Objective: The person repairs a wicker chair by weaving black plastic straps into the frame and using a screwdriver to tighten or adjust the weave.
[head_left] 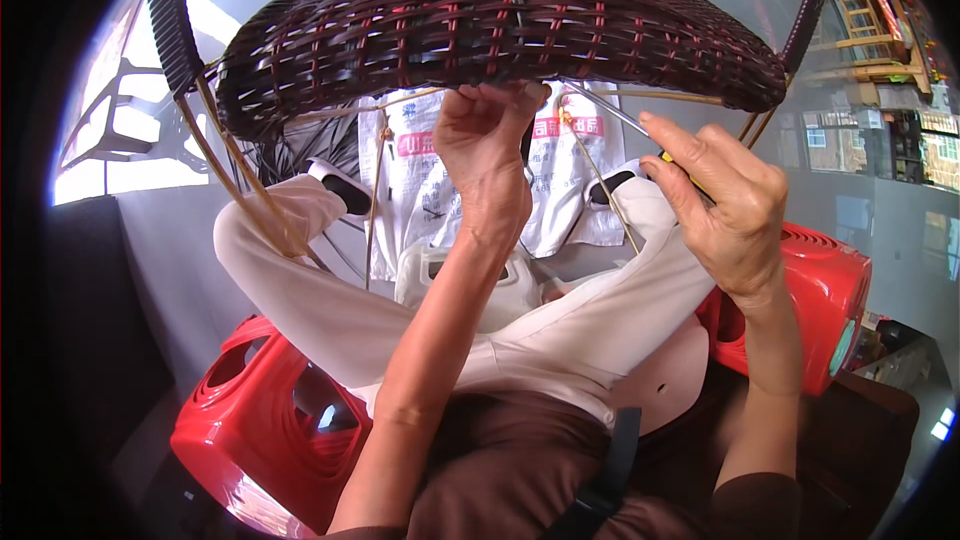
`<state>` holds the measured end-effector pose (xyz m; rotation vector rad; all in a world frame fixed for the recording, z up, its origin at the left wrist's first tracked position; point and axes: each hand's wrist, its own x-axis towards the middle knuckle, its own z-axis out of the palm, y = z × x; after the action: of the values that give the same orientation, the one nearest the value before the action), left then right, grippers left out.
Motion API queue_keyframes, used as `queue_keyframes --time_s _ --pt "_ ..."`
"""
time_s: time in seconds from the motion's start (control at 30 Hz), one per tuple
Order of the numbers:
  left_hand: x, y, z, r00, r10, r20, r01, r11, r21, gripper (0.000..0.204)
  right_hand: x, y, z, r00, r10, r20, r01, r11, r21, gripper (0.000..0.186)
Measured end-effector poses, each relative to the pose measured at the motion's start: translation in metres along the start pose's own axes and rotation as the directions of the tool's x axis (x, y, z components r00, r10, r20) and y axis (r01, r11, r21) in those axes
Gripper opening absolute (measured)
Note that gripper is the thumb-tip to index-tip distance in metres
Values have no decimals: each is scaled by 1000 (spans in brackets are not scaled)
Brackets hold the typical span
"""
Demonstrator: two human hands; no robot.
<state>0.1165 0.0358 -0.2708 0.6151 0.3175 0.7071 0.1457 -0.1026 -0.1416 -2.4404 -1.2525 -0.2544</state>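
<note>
A dark reddish-brown woven chair seat (500,35) fills the top of the head view, its near edge curving over my hands. My left hand (485,145) is raised to the middle of that edge, fingers closed in a pinch. A dark weaving strand (527,140) hangs from it beside the palm; the fingertips are partly hidden under the edge. In my right hand (725,195) is a screwdriver (628,122) with a yellow and black handle. Its metal shaft slants up to the left, the tip close to the woven edge, right of my left hand.
Thin tan frame rods (232,155) run down on both sides of the seat. Red plastic stools (265,430) stand beside my legs. A white printed sack (410,210) lies beyond a whitish plastic container (425,290). Dark strands (300,165) are heaped at the left.
</note>
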Motion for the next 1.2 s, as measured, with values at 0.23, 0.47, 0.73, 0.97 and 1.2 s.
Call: queue_keyframes --time_s 0.23,0.47,0.73,0.97,1.2 --pt "-1 3 3 1000 -17 -23 17 1000 1 16 -4 5 7 999 1 -34 0 999 41 33" --pt "-6 11 9 986 -168 -1 168 985 31 8 -8 5 13 998 11 -70 -7 998 62 34" --pt "-6 13 1 989 -144 32 141 986 85 6 -10 3 13 997 35 -69 -30 997 78 32" --pt "-8 14 0 988 -153 30 152 988 39 10 -10 2 14 996 49 -75 -42 996 83 30" --pt "-8 12 -4 991 -125 47 120 989 88 12 -11 -4 12 996 -25 -86 19 997 -73 29"
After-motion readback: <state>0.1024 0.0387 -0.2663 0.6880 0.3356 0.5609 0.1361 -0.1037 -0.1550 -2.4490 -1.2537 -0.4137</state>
